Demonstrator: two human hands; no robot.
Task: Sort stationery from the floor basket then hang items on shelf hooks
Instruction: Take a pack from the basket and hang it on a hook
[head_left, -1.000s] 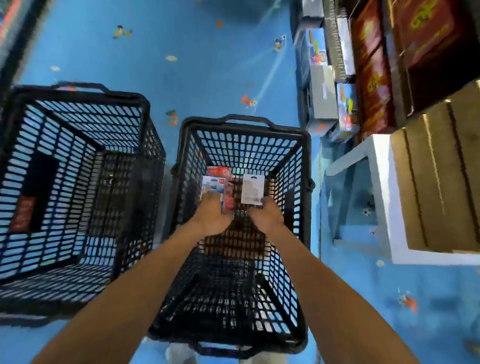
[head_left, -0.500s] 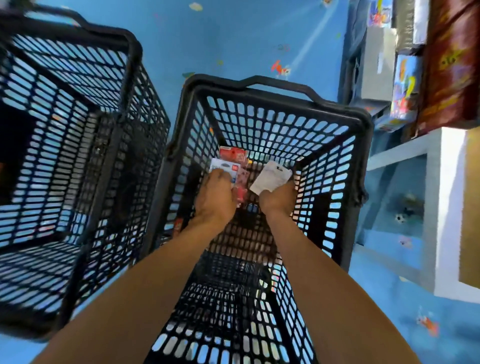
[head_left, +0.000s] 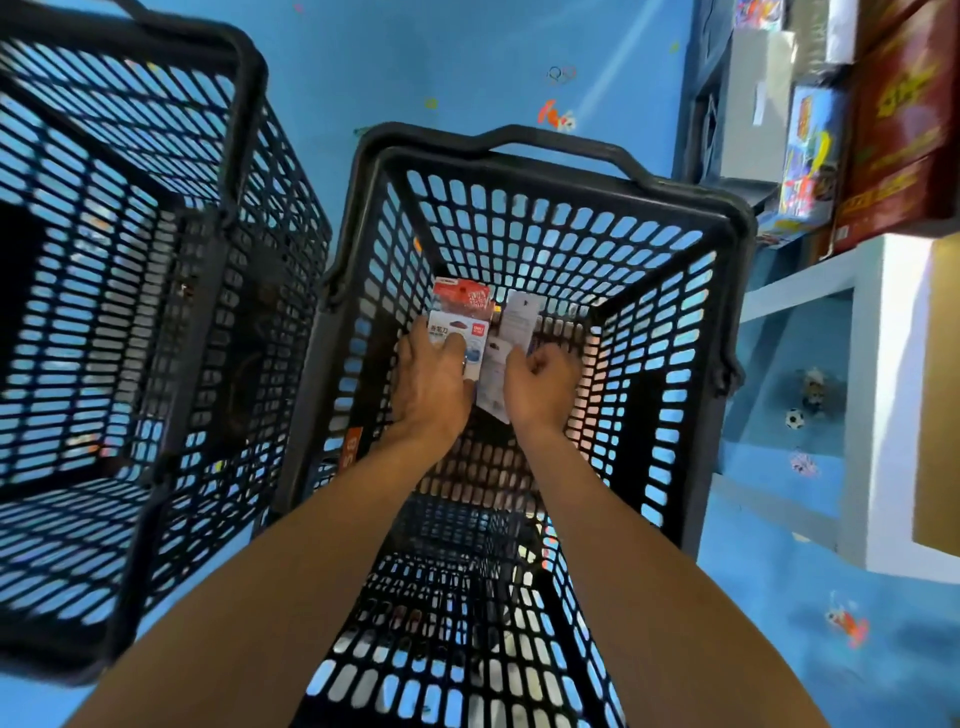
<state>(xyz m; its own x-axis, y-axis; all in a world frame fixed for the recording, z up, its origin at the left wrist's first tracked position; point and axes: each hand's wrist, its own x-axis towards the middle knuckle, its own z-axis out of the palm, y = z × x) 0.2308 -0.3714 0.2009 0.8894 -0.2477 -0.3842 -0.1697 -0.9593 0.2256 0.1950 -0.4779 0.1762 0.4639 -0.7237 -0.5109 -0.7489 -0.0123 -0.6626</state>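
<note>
Both my hands reach down into a black mesh floor basket (head_left: 550, 176) on the blue floor. My left hand (head_left: 431, 379) holds a small stack of carded stationery packs: a white and blue pack (head_left: 454, 332) in front and a red pack (head_left: 465, 299) behind it. My right hand (head_left: 540, 384) has its fingers curled round a white pack (head_left: 493, 379) turned back side up. Another white card (head_left: 519, 319) stands just beyond it; I cannot tell whether my right hand holds that one too. The basket floor under my hands is mostly hidden.
A second black mesh basket (head_left: 244, 104) stands close on the left, touching the first. On the right are a white shelf unit (head_left: 878, 364) with wooden panels, and stacked boxes (head_left: 810, 156) at the top right. Small stickers dot the blue floor (head_left: 467, 62).
The view has moved closer over the basket. My right hand has drawn its white pack in beside the stack in my left hand, and a second white card now shows behind it.
</note>
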